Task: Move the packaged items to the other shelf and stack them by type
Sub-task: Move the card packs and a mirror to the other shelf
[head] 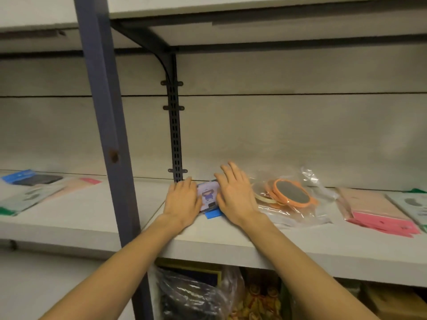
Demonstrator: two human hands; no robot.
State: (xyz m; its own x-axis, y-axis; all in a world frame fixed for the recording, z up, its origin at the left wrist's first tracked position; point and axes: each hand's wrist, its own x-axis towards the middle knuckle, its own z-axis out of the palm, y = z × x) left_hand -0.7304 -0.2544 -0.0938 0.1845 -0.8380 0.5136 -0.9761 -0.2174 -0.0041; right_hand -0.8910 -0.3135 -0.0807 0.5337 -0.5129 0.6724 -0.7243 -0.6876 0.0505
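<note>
A small stack of flat packages with a purple cartoon card [207, 195] on top and a blue edge at the front lies on the right shelf [231, 236] near its left end. My left hand [183, 202] lies flat against the stack's left side, fingers together. My right hand [234, 192] hovers at its right side with fingers spread, holding nothing. Right of it lies a clear bag with orange round mirrors [290, 197], then a pink and beige package [376, 211] and a green-edged package [411, 204].
On the left shelf [69, 218] lie a blue and black package [30, 177], a pink-topped package [80, 183] and a grey green-edged package [25, 199]. A blue-grey upright post [108, 135] divides the two shelves. Bagged goods [196, 294] sit on the shelf below.
</note>
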